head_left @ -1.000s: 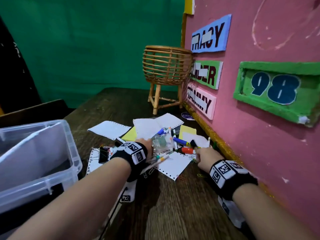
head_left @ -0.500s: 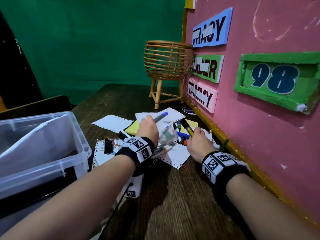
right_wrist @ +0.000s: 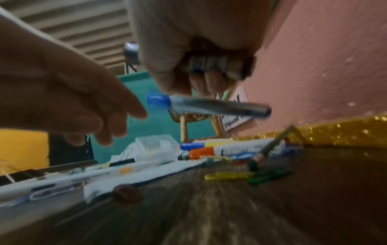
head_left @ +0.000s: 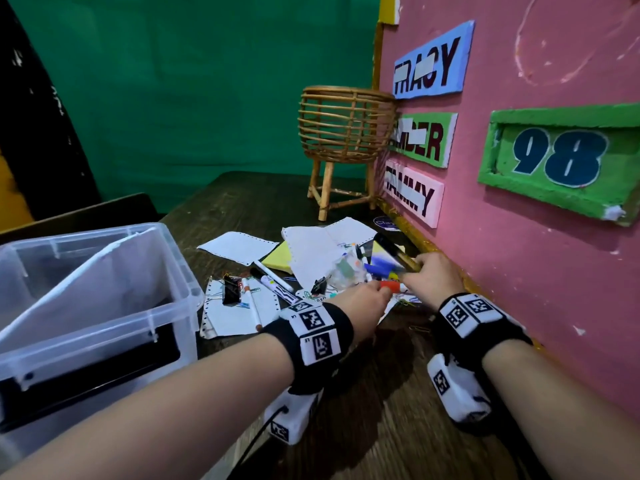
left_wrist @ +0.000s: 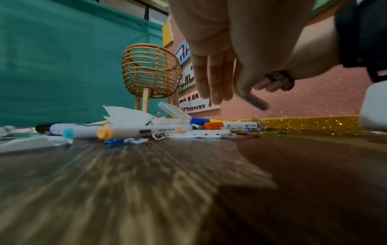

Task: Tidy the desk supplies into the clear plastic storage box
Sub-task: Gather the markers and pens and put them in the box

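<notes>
The clear plastic storage box (head_left: pixel 104 306) sat open at the left of the desk (head_left: pixel 363 427), well apart from the pile of pens, clips and paper by the pink wall (head_left: pixel 519 237). The right hand (head_left: pixel 433 277) was curled round a bundle of markers (right_wrist: pixel 209 106), blurred, one blue-capped. The left hand (head_left: pixel 360 301), fingers straight and holding nothing, reached toward the orange-capped marker (head_left: pixel 391 286) lying in the pile. Best play, probably: pinch that marker near its middle, add it to the bundle, keep the bundle level so nothing slipped, then carry it across and lower it inside the box.
</notes>
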`<move>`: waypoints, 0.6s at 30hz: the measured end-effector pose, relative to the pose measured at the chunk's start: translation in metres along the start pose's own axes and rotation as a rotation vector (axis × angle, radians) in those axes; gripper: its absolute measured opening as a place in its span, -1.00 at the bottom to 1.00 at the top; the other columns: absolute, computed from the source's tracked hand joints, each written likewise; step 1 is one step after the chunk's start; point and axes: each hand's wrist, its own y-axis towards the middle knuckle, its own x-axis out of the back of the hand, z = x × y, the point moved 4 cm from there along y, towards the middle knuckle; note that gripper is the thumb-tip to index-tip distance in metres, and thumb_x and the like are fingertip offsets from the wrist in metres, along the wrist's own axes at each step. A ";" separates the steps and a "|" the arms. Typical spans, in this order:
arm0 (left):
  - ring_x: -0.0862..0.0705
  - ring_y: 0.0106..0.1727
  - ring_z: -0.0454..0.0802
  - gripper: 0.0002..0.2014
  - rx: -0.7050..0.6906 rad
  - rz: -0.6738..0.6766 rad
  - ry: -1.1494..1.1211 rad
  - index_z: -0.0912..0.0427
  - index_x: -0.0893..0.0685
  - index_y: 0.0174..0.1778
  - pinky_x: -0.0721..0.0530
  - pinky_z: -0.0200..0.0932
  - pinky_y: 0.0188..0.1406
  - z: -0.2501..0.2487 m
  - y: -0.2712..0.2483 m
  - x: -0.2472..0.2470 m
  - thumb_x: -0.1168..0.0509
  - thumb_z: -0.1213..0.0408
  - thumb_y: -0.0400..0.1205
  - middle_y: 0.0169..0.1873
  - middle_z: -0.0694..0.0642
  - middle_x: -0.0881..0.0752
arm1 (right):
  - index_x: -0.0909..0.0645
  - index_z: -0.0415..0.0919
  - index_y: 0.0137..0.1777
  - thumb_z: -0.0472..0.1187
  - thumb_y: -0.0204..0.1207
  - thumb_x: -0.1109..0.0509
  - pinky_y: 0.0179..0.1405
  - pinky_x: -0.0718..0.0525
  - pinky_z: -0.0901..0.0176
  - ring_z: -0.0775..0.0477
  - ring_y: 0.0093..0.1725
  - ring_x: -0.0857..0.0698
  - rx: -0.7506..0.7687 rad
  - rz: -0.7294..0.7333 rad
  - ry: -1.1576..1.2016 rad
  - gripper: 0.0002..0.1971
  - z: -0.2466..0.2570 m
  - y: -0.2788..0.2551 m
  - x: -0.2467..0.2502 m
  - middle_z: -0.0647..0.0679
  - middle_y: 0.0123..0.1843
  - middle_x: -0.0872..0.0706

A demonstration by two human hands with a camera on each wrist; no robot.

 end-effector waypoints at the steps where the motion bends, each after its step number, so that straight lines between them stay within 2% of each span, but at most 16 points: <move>1: -0.55 0.31 0.25 -0.54 0.002 0.023 0.020 0.31 -0.29 0.52 -0.51 0.02 0.22 0.002 0.003 0.000 -0.15 0.47 0.67 0.33 0.31 -0.49 | -0.57 -0.23 -0.32 -0.21 0.38 -0.41 -0.55 -0.32 0.25 -0.18 -0.37 -0.52 -0.003 -0.017 -0.016 -0.87 -0.001 0.003 0.001 -0.08 -0.48 -0.49; 4: -0.56 0.31 0.20 -0.53 0.053 0.026 0.041 0.30 -0.35 0.48 -0.55 -0.01 0.21 0.008 0.016 0.000 -0.19 0.51 0.63 0.31 0.27 -0.51 | -0.61 -0.22 -0.16 -0.22 0.41 -0.38 -0.36 -0.42 0.22 -0.20 -0.22 -0.61 0.003 -0.009 -0.176 -0.92 -0.005 0.015 -0.006 -0.14 -0.30 -0.58; 7: -0.54 0.32 0.18 -0.59 0.145 0.010 0.028 0.31 -0.43 0.40 -0.57 0.01 0.22 0.023 0.035 0.003 -0.21 0.49 0.60 0.31 0.26 -0.50 | -0.61 -0.23 0.14 -0.21 0.42 -0.42 -0.19 -0.54 0.17 -0.19 -0.07 -0.62 -0.036 0.105 -0.339 -0.71 -0.017 0.027 -0.016 -0.15 -0.07 -0.65; 10: -0.47 0.36 0.19 -0.62 0.180 -0.007 0.041 0.30 -0.47 0.35 -0.53 0.03 0.28 0.034 0.057 0.003 -0.23 0.45 0.59 0.31 0.25 -0.49 | -0.59 -0.18 0.23 -0.18 0.40 -0.47 0.02 -0.60 0.11 -0.20 0.17 -0.64 -0.041 0.166 -0.405 -0.62 -0.030 0.037 -0.020 -0.18 0.21 -0.65; 12: -0.45 0.39 0.17 -0.62 0.169 0.001 0.050 0.26 -0.46 0.36 -0.52 0.03 0.28 0.036 0.071 -0.001 -0.23 0.44 0.60 0.32 0.23 -0.49 | -0.60 -0.21 0.24 -0.22 0.41 -0.43 0.07 -0.62 0.09 -0.22 0.19 -0.65 -0.073 0.162 -0.414 -0.63 -0.035 0.042 -0.019 -0.20 0.22 -0.65; 15: -0.45 0.40 0.15 -0.59 0.142 0.057 0.057 0.20 -0.44 0.39 -0.54 0.06 0.27 0.037 0.089 -0.008 -0.23 0.42 0.60 0.34 0.20 -0.49 | -0.62 -0.28 0.21 -0.31 0.46 -0.31 -0.10 -0.55 0.15 -0.24 0.10 -0.68 -0.104 0.166 -0.407 -0.69 -0.040 0.045 -0.019 -0.25 0.16 -0.69; 18: -0.44 0.46 0.15 -0.47 0.133 0.151 0.084 0.14 -0.33 0.51 -0.54 0.12 0.35 0.041 0.104 -0.018 -0.26 0.37 0.60 0.42 0.17 -0.47 | -0.60 -0.26 0.20 -0.29 0.51 -0.27 -0.12 -0.52 0.16 -0.22 0.01 -0.65 -0.111 0.194 -0.409 -0.72 -0.043 0.046 -0.020 -0.23 0.10 -0.69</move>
